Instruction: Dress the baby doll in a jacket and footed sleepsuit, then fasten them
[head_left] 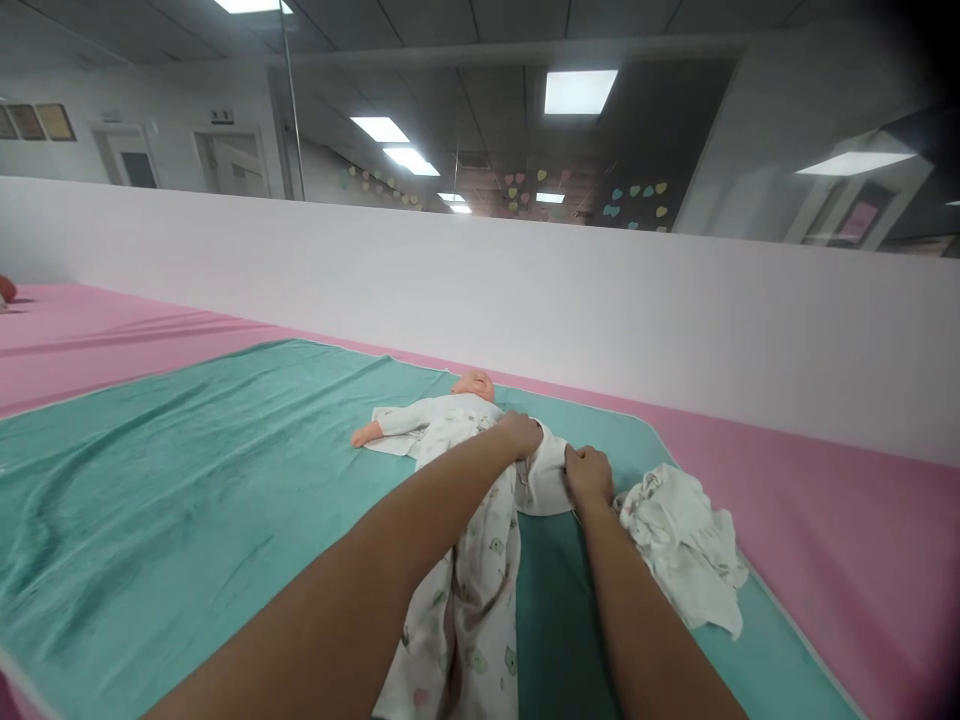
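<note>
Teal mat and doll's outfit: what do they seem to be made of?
Teal mat: looks like plush, velvety fabric, matte; brushed streaks and soft ripples show. Doll's outfit: thin soft cloth, probably cotton, white with small prints; it folds limply.

Both hands [555,455] on doll [450,415] garment [544,480], teal blanket [187,500].

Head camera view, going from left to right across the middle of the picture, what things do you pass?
Teal blanket → doll's head → left hand → right hand → crumpled white cloth → pink surface.
</note>
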